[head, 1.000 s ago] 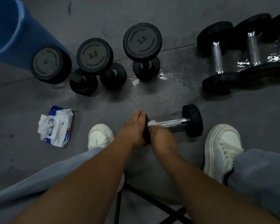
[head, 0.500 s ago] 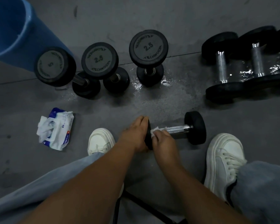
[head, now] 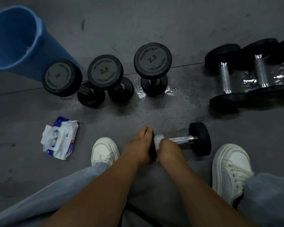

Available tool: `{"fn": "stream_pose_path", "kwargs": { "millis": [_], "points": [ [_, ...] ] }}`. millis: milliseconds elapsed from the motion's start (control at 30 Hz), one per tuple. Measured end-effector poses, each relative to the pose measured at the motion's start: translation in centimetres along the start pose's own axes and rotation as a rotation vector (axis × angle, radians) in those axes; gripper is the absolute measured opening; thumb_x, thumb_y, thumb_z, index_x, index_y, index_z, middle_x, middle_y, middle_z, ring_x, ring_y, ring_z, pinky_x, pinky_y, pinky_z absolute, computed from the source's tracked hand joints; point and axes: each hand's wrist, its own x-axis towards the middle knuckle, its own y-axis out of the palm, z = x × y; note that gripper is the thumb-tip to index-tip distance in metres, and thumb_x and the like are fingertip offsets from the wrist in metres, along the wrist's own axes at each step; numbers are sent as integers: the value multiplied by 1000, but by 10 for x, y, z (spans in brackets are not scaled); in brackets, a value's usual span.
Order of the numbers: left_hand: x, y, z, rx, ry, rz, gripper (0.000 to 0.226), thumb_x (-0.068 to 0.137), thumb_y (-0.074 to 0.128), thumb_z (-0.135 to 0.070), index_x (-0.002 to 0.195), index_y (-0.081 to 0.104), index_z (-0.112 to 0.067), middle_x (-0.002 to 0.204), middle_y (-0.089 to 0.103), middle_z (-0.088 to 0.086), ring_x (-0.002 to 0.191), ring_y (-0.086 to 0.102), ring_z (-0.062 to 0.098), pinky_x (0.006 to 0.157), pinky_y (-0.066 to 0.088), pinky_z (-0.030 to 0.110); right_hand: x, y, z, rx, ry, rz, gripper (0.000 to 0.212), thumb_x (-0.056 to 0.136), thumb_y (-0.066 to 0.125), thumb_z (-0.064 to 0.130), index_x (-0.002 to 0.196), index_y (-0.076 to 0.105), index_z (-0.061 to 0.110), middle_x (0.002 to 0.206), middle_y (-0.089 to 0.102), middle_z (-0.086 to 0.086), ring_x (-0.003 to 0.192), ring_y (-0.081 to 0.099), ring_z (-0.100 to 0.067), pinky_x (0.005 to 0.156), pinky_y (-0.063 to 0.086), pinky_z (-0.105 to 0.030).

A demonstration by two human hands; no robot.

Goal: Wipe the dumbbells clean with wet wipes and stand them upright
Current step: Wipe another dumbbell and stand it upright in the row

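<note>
A small black dumbbell [head: 198, 139] with a chrome handle lies on its side on the grey floor between my shoes. My left hand [head: 140, 145] grips its near black head, mostly hiding it. My right hand [head: 168, 149] holds a white wet wipe [head: 159, 138] wrapped on the handle next to that head. Three dumbbells stand upright behind: one marked 5 [head: 61, 77], two marked 2.5 [head: 105, 72] [head: 152, 60]. More dumbbells [head: 225, 77] lie on their sides at the right.
A blue bucket [head: 15, 41] stands at the far left. An open pack of wet wipes [head: 60, 138] lies on the floor to the left. My white shoes [head: 104, 150] [head: 230, 167] flank the hands. A wet patch [head: 170, 102] spreads before the upright dumbbells.
The view has tilted so everything sits lower in frame. My right hand with the wipe stays by the near head, shifting slightly on the handle; the left hand keeps its grip.
</note>
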Motion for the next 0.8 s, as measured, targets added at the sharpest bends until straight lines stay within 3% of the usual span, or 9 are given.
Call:
{"fn": "stream_pose_path", "kwargs": {
  "millis": [67,133,233,300,367,467,600,700,800],
  "points": [
    [1,0,1,-20,18,-20,119,63,86,-31,154,11,-21,157,9,-4,129,47,28,97,47,45,-12,2,-2,38,-217,-198,25,98,39,26,104,59,10,103,65,-12,97,60,-27,73,39,-25],
    [2,-1,3,-26,28,-36,116,62,86,-30,152,13,-20,155,13,-3,128,48,28,96,48,45,-17,5,-3,62,-294,-257,24,100,37,22,105,58,12,103,64,-8,101,61,-26,75,38,-24],
    [2,3,2,-13,23,-30,115,61,87,-29,150,16,-19,157,11,-3,127,48,29,96,48,47,-8,-4,8,-54,-182,-150,28,99,38,26,115,57,14,112,65,-11,108,61,-28,86,44,-30],
    [4,3,3,-19,26,-33,115,58,89,-30,149,19,-20,155,15,-3,123,52,30,93,50,46,-5,-12,13,-42,-246,-176,18,95,44,23,105,57,18,103,67,-10,96,63,-27,79,47,-31],
    [6,2,4,-20,25,-37,114,56,89,-30,147,21,-22,152,19,-4,120,54,30,90,51,45,-6,-11,9,44,-295,-188,17,94,47,20,110,48,16,103,65,-9,94,62,-27,76,46,-31],
    [4,2,3,2,5,-16,122,61,89,-30,154,10,-21,160,7,-3,132,45,29,101,46,46,-12,-2,-1,-64,-223,-103,36,93,49,23,125,36,15,112,62,-11,105,61,-30,85,47,-38],
    [4,0,2,-7,9,-19,123,62,88,-32,155,8,-20,161,6,-2,136,41,29,104,45,45,-10,3,-9,-33,-246,-71,32,98,39,33,128,40,25,113,63,-8,104,61,-29,89,48,-37],
    [5,-1,2,-1,1,-1,123,63,88,-31,155,8,-20,162,5,-2,137,40,29,103,45,45,-10,10,-16,32,-229,-95,28,101,37,29,116,57,17,110,65,-6,102,61,-24,87,46,-27],
    [4,1,3,-6,-2,-8,123,66,86,-30,156,4,-21,163,0,-4,139,38,27,104,44,42,-30,18,-20,292,-262,-153,28,102,40,26,111,65,19,98,62,9,100,58,-5,79,36,-3]
  ]
}}
